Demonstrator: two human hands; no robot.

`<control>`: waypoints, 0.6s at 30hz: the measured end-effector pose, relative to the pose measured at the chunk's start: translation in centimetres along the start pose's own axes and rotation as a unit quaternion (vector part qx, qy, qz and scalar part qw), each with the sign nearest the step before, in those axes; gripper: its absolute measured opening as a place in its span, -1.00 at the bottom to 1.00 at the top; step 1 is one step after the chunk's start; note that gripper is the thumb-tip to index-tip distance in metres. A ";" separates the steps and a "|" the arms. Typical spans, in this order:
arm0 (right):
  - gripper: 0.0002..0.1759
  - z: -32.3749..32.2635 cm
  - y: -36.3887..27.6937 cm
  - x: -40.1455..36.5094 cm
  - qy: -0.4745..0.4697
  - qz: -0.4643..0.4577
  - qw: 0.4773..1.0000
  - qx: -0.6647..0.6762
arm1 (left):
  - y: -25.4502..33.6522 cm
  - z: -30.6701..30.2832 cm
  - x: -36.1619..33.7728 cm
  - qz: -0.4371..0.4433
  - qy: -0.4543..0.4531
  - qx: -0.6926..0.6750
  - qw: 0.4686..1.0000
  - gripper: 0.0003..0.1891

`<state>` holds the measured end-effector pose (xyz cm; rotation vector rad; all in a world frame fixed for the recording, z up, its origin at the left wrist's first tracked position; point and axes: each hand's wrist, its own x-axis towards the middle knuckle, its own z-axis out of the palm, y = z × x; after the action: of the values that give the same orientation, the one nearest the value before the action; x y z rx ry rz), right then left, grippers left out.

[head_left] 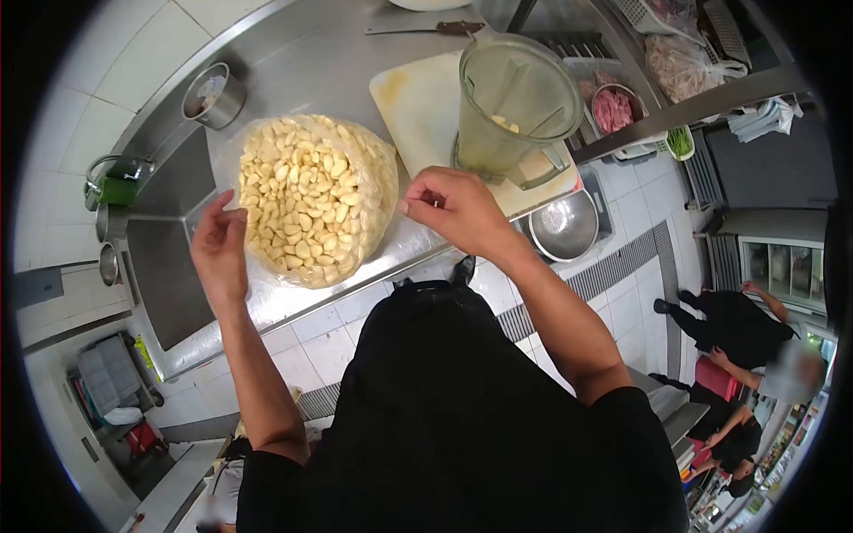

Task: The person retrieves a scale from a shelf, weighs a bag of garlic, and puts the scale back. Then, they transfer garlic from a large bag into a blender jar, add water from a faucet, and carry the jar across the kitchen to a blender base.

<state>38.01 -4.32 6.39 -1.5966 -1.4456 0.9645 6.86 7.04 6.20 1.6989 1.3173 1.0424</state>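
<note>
Steel counter [342, 75] beneath, a clear plastic bag [378, 182] bulges with pale, glossy cloves [300, 200] — left hand [219, 258] beside it, fingers loosely parted; right hand [458, 211] narrowly curled, grip unclear.

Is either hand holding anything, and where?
Cannot be told: the left hand and right hand are at opposite sides of the plastic bag of peeled garlic cloves, but no clear grip shows.

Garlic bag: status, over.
Left hand at left side of bag, right hand by its right; grip unclear. Bag open, full of peeled cloves. Blender jug on cutting board, clear of bag.
</note>
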 end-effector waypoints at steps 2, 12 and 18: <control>-0.81 -0.6 1.5 -1.3 -0.025 0.033 0.999 0.011 | 1.1 -1.1 -0.8 -0.016 0.049 -0.015 0.999 -0.64; -0.69 0.3 20.2 -19.1 -0.138 0.279 0.949 -0.050 | -11.3 -4.2 -19.1 -0.488 -0.260 -0.108 0.826 -0.62; -0.60 3.9 18.1 -22.0 -0.185 0.378 0.907 0.037 | -14.4 1.1 -25.1 -0.539 -0.229 -0.165 0.794 -0.74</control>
<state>40.47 -27.27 -10.75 -2.0359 -0.9746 1.8189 -1.19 -14.60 -11.23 0.6167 1.3454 0.1248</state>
